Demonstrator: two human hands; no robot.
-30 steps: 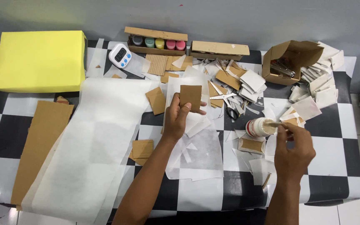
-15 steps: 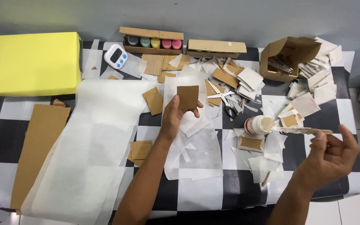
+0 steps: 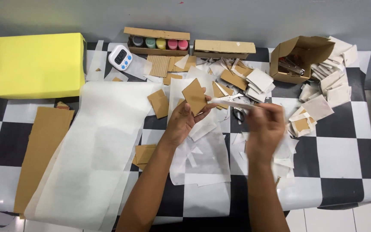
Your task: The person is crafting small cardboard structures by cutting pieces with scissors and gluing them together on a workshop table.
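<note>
My left hand (image 3: 182,122) holds a small brown cardboard square (image 3: 195,96) tilted up above the white paper sheets. My right hand (image 3: 265,126), blurred by motion, grips a flat stick (image 3: 230,102) smeared with white glue. The stick's tip reaches the right edge of the cardboard square. The glue jar is hidden behind my right hand.
A yellow box (image 3: 37,64) sits at the back left beside a white timer (image 3: 121,57). A cardboard tray of paint pots (image 3: 159,43), an open carton (image 3: 299,58), scissors (image 3: 238,114), paper-covered squares (image 3: 329,86), a long white sheet (image 3: 95,146) and a cardboard strip (image 3: 41,150) cover the checkered table (image 3: 340,159).
My right hand swung left from the table's right side, carrying the glue stick to the cardboard square. My left hand tilted the square.
</note>
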